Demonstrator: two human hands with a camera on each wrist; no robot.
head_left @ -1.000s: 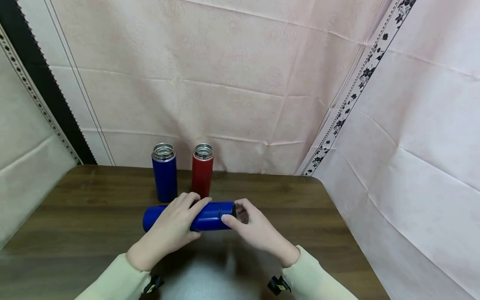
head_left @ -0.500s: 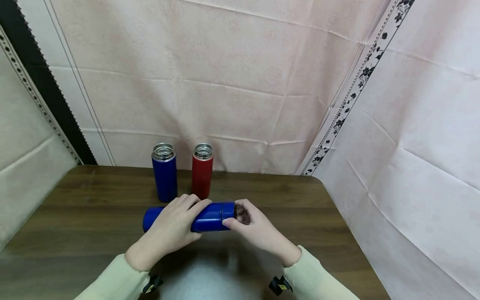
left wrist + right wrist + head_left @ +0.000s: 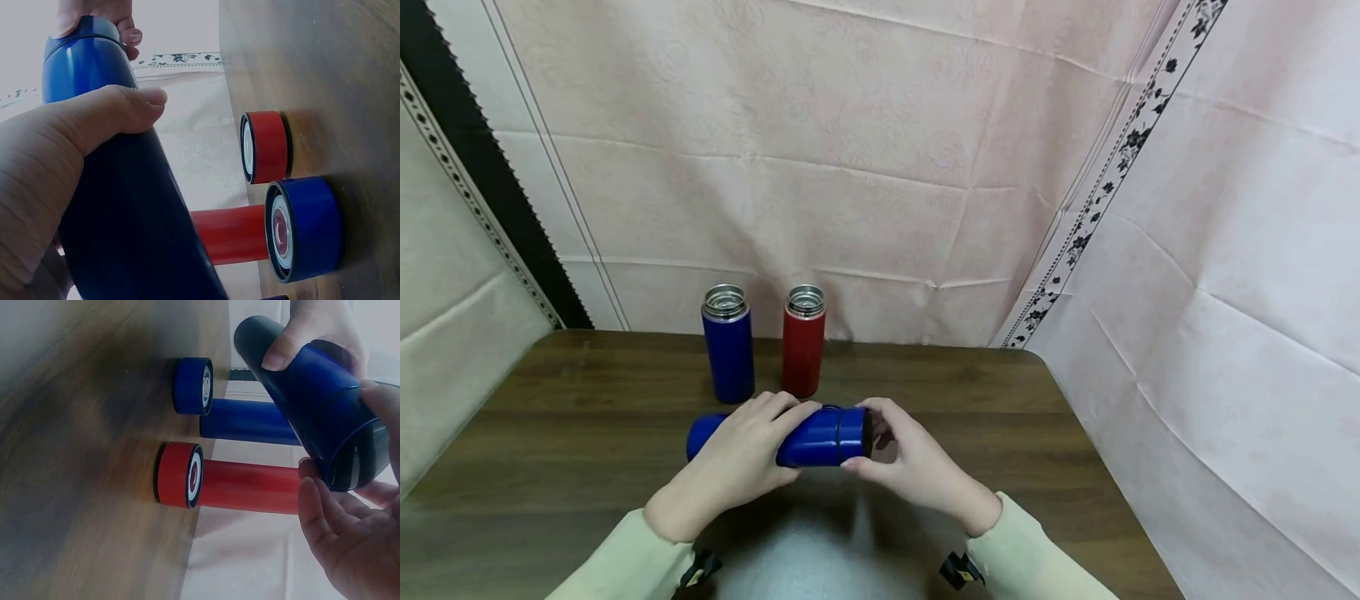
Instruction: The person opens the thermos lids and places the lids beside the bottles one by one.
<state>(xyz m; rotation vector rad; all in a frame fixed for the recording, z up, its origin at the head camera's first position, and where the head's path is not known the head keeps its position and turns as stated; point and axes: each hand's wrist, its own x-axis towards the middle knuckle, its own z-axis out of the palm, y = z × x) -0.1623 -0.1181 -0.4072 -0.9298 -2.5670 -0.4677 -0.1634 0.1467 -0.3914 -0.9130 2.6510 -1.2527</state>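
A blue thermos [image 3: 808, 443] lies level in the air over the table, its lid end pointing right. My left hand [image 3: 737, 462] grips its body from above, thumb on the near side. At the lid [image 3: 853, 435], my right hand [image 3: 917, 467] holds the rim between thumb and fingers. In the right wrist view this lid sits against the body, with a thin seam between them. A red lid [image 3: 272, 147] and a blue lid [image 3: 315, 228] stand on the table with their pale insides facing up; the held thermos mostly hides them in the head view.
Behind the hands stand an uncapped blue thermos [image 3: 728, 350] and an uncapped red thermos [image 3: 804, 346], both upright. The wooden table [image 3: 970, 383] ends at a pale patterned cloth [image 3: 880, 167], which also rises at both sides.
My right thumb and fingers have shifted around the lid, and that hand has moved slightly left. The left hand keeps its grip; the thermos has dipped a little.
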